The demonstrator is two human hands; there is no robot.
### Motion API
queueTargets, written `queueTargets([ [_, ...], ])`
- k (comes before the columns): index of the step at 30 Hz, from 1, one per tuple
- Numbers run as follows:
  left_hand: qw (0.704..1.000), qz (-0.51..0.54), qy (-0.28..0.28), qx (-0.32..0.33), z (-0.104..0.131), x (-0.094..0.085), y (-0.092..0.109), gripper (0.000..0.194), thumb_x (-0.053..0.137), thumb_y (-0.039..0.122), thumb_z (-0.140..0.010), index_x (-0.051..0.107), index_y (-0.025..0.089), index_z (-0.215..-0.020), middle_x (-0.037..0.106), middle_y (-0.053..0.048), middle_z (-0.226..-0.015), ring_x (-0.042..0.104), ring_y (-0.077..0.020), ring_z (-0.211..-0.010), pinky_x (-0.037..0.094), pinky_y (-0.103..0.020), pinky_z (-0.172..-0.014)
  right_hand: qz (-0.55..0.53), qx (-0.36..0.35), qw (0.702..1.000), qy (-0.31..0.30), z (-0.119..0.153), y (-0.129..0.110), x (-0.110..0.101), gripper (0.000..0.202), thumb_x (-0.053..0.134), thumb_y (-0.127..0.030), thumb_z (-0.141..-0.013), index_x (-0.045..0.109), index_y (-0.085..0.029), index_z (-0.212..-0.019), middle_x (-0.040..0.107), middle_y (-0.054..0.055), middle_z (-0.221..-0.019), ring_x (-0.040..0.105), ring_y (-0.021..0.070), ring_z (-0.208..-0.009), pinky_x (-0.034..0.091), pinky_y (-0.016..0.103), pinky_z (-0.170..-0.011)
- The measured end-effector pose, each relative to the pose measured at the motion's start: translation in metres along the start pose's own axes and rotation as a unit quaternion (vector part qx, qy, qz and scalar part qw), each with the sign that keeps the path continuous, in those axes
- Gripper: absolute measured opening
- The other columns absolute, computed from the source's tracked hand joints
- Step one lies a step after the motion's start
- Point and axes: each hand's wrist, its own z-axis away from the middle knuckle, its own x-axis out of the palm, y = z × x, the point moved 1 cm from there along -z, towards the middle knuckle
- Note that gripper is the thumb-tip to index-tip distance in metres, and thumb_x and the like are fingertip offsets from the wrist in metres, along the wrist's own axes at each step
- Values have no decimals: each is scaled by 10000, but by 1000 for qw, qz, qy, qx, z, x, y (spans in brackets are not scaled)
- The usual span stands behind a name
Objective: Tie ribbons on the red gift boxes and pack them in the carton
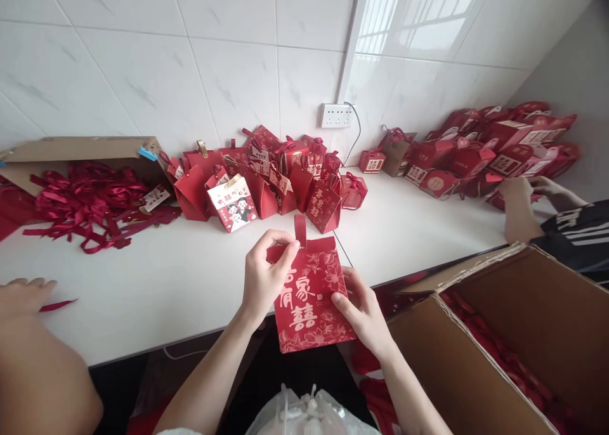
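Between my two hands is a red paper gift box (314, 295) with pale flowers and large pale Chinese characters, its front turned up to me. A red strap (301, 229) stands up from its top edge. My left hand (271, 264) pinches the box's upper left corner, beside the foot of the strap. On the right side, my right hand (359, 308) grips the edge, thumb on the front and fingers behind. The box is held over the table's front edge, in front of my lap.
Finished-looking red gift boxes (276, 175) line the wall, with a larger pile (495, 143) at right. Red ribbons (90, 194) spill from a cardboard box (85, 146) at left. A big open carton (523, 321) stands lower right. Other people's hands (516, 191) and a blurred arm (42, 359) flank me.
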Motion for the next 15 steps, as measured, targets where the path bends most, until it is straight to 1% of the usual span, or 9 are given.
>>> queueTargets([
  [2,1000,-5,-14,-2,-1,5,3,92,582,284,-839,625,213,-798,667,2,-803,634,-154,-780,528,-262,-726,9,-7,1000,8,3,-2,-4,379,580,-448,-838,533,-227,-1142,659,71,-1080,641,230,-948,528,340,-794],
  [4,999,18,-32,-20,-4,7,2,117,568,302,-846,645,218,-869,682,-10,-860,640,-173,-834,531,-284,-759,5,-1,1000,16,5,-1,-9,374,585,-458,-833,537,-224,-1120,658,75,-1084,640,235,-960,535,337,-786],
  [5,997,50,-47,-38,-7,7,0,163,550,331,-854,639,216,-927,687,-22,-902,644,-186,-865,534,-299,-771,-13,9,1000,27,4,0,-11,371,587,-469,-829,539,-224,-1102,660,74,-1077,644,235,-949,541,335,-775],
  [7,982,140,-90,-85,-12,8,-6,309,492,417,-871,583,209,-1080,670,-62,-1058,644,-217,-957,540,-329,-792,-83,44,992,86,1,3,-18,363,599,-504,-804,549,-221,-1026,671,71,-1031,659,233,-896,558,327,-726],
  [9,960,202,-152,-122,-12,12,-11,457,465,499,-863,494,202,-1209,583,-108,-1255,606,-249,-1084,535,-350,-830,-192,90,963,166,-4,7,-25,369,611,-532,-774,550,-216,-955,679,71,-985,668,234,-850,570,326,-684],
  [10,952,210,-183,-127,-9,16,-12,515,484,524,-847,461,199,-1245,532,-124,-1321,574,-265,-1143,525,-359,-861,-248,112,943,192,-7,9,-28,370,612,-534,-767,550,-215,-945,682,70,-975,669,236,-845,575,337,-683],
  [11,947,203,-214,-125,-5,20,-11,564,525,532,-825,436,200,-1272,496,-133,-1358,541,-275,-1187,510,-366,-897,-298,129,924,200,-9,10,-31,370,608,-530,-767,552,-213,-949,684,70,-969,670,239,-845,579,357,-695],
  [13,942,176,-269,-96,9,31,-5,595,607,491,-793,425,206,-1283,514,-130,-1333,524,-273,-1203,480,-371,-948,-368,147,904,163,-13,9,-32,383,574,-529,-788,552,-208,-995,691,73,-963,673,250,-849,581,417,-726],
  [15,944,152,-287,-57,23,42,4,508,633,421,-798,462,215,-1230,581,-104,-1227,565,-246,-1134,483,-357,-936,-385,141,907,100,-13,7,-30,410,520,-555,-816,552,-205,-1028,693,82,-966,673,264,-858,578,466,-731],
])
